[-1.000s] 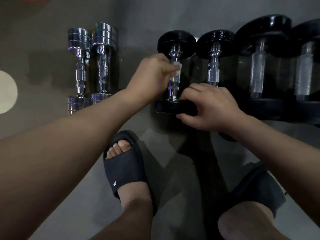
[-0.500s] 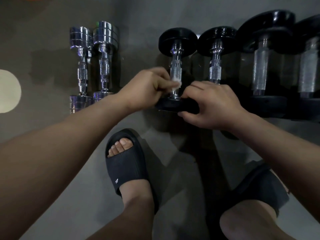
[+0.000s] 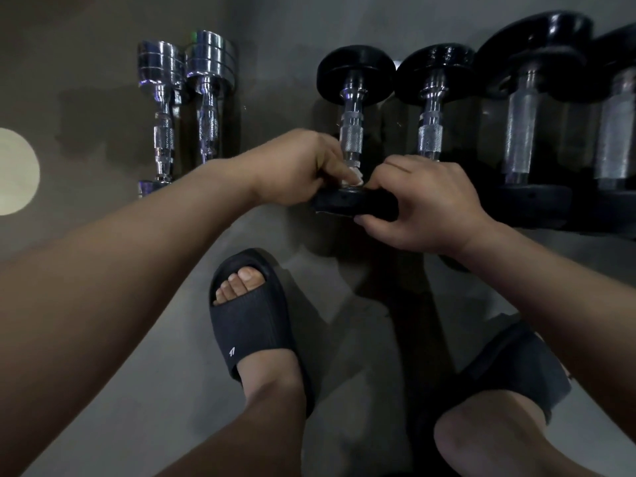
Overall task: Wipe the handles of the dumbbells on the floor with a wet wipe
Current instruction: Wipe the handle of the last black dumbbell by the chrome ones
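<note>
Grey floor (image 3: 179,390) in dim light; my left slide (image 3: 251,325) is planted just short of the work. Beyond it, my right hand (image 3: 426,204) curls over the near plate (image 3: 344,203) of the black dumbbell (image 3: 354,74), steadying it. My left hand (image 3: 299,166) pinches the wet wipe (image 3: 356,175) round the foot of the handle (image 3: 351,136), against that plate. Risks, as I judge them: if the right hand slackens, the round plates could roll sideways into the neighbouring dumbbell (image 3: 430,132), nipping fingers; the knurling may snag the wipe.

Dim light; smooth grey floor (image 3: 86,63), darker patch (image 3: 103,132), pale round disc (image 3: 13,170) at left edge
</note>
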Demonstrator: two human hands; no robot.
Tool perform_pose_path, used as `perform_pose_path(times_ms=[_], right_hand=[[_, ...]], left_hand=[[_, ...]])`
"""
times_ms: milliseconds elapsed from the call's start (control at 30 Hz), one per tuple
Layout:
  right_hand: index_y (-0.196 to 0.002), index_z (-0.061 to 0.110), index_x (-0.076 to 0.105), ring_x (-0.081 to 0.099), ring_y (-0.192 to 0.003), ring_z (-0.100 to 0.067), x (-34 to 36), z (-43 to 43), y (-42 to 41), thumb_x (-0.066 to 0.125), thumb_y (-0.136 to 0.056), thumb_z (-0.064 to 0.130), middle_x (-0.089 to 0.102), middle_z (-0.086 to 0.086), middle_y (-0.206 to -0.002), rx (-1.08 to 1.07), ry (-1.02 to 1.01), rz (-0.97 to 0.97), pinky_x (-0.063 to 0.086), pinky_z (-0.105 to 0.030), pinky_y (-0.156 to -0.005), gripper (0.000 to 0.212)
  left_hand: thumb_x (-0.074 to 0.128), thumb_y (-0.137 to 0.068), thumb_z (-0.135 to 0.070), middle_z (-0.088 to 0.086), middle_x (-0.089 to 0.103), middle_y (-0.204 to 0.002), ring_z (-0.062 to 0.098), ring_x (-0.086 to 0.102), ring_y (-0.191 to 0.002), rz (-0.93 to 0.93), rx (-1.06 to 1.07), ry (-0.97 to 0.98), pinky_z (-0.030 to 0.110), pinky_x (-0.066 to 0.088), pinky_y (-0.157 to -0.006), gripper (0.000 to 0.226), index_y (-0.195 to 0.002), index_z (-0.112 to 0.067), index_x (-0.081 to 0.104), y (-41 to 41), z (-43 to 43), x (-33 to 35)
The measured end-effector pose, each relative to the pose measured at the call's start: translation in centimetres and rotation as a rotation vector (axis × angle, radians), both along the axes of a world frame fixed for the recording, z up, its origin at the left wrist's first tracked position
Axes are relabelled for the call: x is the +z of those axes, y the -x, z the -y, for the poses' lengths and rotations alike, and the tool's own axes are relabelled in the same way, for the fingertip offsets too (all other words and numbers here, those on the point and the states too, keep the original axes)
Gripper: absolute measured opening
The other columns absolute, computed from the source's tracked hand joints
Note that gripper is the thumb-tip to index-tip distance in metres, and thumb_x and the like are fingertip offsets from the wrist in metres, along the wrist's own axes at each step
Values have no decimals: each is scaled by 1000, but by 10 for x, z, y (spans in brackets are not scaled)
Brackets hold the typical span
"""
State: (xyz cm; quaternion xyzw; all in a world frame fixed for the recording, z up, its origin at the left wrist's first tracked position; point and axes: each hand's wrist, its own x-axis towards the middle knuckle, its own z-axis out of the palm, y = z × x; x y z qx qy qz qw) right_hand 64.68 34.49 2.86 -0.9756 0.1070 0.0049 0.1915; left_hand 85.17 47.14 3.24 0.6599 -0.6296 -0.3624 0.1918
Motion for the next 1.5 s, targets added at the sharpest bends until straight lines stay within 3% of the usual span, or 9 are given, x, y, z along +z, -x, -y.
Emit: perform_pose_path(times_ms=[133,333,600,833,900,1000,1133,1367,1500], right_hand=[[-94,27,63,64,-88,-21,1,0,-1,61,-75,63,63,8,-91,-14,-13,7,49,-33,-64,41],[-86,24,62,58,-87,-21,0,1,0,62,-75,59,60,8,-87,-7,-8,14,49,-34,-63,37],[-85,24,60,57,-87,-22,0,0,-2,61,-74,61,58,6,-87,-11,20,-13,47,-32,-64,38],[-86,25,58,57,-88,-22,2,1,-3,60,-74,63,58,7,-88,-7,18,-40,47,-33,-66,40],[-87,26,59,57,-88,-22,1,0,-3,59,-74,63,58,7,-88,-7,20,-44,48,-33,-67,40],[-88,25,59,57,-89,-21,2,0,-3,58,-74,64,59,7,-89,-10,32,-47,47,-32,-67,41],[-88,25,58,57,-89,-21,2,0,-4,57,-74,65,58,6,-89,1,40,-59,45,-31,-66,42],[-85,24,58,57,-87,-22,3,-2,-3,59,-74,62,58,6,-86,-15,39,-31,48,-36,-64,40],[-86,24,58,57,-88,-22,4,-2,-4,58,-74,63,58,6,-87,-6,51,-50,47,-35,-65,41]], left_hand=[[60,-78,12,-13,67,-94,-8,60,-84,-13,42,-96,-2,34,-76,49,-107,-22,80,-13,-4,0],[67,-83,6,-7,72,-99,-2,61,-91,-11,176,-74,1,38,-75,38,-105,-23,81,-4,-9,-9],[73,-88,-7,-6,72,-102,3,67,-96,-167,338,-31,18,50,-90,25,-107,-22,80,13,-13,-7],[72,-85,-6,-9,76,-93,0,67,-88,48,313,-164,13,47,-80,29,-103,-27,81,3,-20,-8],[75,-87,-10,-5,78,-91,-3,68,-81,-110,531,-200,10,49,-77,19,-103,-20,81,4,-28,-13],[76,-87,-5,1,77,-90,8,71,-81,-548,882,-164,22,59,-79,13,-100,-7,77,18,-22,-16],[76,-87,-18,-1,72,-83,12,67,-76,-352,862,-258,28,55,-73,12,-84,-23,66,31,-8,-26],[64,-88,1,5,61,-78,17,57,-74,-526,858,-376,28,46,-65,16,-90,-15,58,32,2,-24],[77,-88,-14,-5,66,-77,3,60,-65,-519,866,-370,16,47,-60,10,-89,-15,67,29,-4,-15]])
